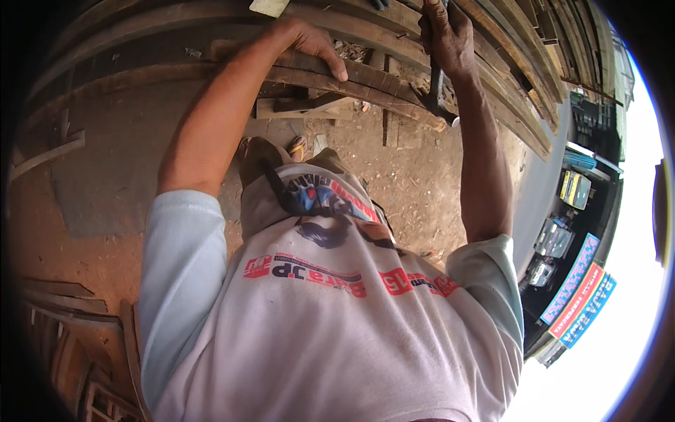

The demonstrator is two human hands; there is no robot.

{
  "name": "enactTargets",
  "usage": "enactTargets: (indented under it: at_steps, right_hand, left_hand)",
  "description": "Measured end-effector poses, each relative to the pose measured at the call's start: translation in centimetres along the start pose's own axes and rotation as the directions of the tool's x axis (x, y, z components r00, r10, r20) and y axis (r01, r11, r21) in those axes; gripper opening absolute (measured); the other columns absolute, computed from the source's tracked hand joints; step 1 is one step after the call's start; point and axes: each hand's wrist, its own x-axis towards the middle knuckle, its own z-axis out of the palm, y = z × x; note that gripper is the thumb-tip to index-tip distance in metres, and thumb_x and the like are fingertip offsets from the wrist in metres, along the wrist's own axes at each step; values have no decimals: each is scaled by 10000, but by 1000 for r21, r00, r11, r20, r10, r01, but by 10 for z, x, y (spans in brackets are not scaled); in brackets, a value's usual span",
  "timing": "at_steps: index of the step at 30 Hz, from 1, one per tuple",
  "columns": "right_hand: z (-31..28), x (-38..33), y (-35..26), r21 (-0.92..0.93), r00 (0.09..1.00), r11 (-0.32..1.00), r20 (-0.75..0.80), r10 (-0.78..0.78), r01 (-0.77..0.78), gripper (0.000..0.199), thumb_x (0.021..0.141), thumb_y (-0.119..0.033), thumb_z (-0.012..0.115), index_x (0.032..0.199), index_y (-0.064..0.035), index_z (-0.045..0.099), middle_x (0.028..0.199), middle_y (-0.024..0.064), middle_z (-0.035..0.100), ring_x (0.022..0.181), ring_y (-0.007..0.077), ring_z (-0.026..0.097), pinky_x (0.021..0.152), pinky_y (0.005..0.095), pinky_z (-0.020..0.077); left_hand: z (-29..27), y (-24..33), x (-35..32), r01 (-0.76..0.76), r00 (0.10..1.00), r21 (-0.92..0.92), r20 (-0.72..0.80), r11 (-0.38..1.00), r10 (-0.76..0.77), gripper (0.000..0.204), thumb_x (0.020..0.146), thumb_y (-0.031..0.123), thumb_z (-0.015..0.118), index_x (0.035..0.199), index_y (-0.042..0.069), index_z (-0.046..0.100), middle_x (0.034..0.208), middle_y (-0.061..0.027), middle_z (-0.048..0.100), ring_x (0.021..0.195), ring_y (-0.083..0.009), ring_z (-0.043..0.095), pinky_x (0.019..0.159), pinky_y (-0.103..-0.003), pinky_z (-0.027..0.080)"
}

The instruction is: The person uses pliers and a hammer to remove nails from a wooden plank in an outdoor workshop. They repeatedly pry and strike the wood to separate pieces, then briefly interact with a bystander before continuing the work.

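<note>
Pinning a board while a tool is worked at its end

The left hand (309,43) lies flat, fingers spread, on the long dark weathered wooden plank (365,84) atop the stacked timber; the right hand (448,35) is clenched on a dark metal tool handle (436,81) whose head meets the plank's far end. Next, probably, a firm levering pull with steady pressure.

The stacked planks (365,77) run in a band across the top, packed edge to edge, leaving no gap between them. The left hand (306,42) lies flat on the near planks; the right hand (446,35) grips a dark tool (436,84) that hangs down past the stack's near edge. Between the two forearms the dirt floor (401,169) lies open, littered only with wood offcuts (302,107). Loose boards (63,295) crowd the lower left edge.
</note>
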Motion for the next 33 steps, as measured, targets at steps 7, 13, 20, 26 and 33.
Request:
enactTargets:
  at_steps: [7,13,20,26,33]
  right_hand:
    - [-8,6,6,32,999,999,-12,-41,42,417,1050,-519,615,953,-119,549,659,-58,475,515,60,438,451,266,357]
    - [-29,-75,14,284,970,937,-187,-154,204,349,989,-352,775,987,-48,603,643,-31,536,524,69,484,481,241,403]
    - [-70,-216,-1,250,985,967,-148,86,-47,437,1021,-378,715,1193,18,645,919,83,671,896,188,670,816,345,524]
    - [-58,-264,32,-49,820,830,-194,538,-556,544,1018,-443,706,1331,-1,660,864,27,647,781,146,639,731,302,510]
    - [-19,-334,127,740,841,602,-90,533,-301,603,989,-346,746,1429,8,535,1140,200,720,1045,311,745,779,337,595]
  left_hand:
    - [-20,-12,20,-44,999,27,5,999,44,589,800,491,853,1197,58,795,1201,-94,780,1118,-229,712,995,-344,537]
    - [20,13,-21,-38,944,405,-286,914,166,801,683,513,895,1295,28,718,1200,-201,752,1161,-333,705,1028,-410,527]
    - [91,25,-56,67,844,575,-468,815,261,804,680,434,902,1342,67,633,1186,-208,744,1155,-399,692,1022,-527,514]
    - [87,9,-21,52,828,604,-471,795,304,775,702,453,905,1307,49,638,1074,-202,765,1048,-401,733,957,-515,546]
    - [85,-19,27,76,837,620,-465,781,288,809,825,742,719,1211,31,701,1067,-222,760,1057,-417,725,958,-512,550]
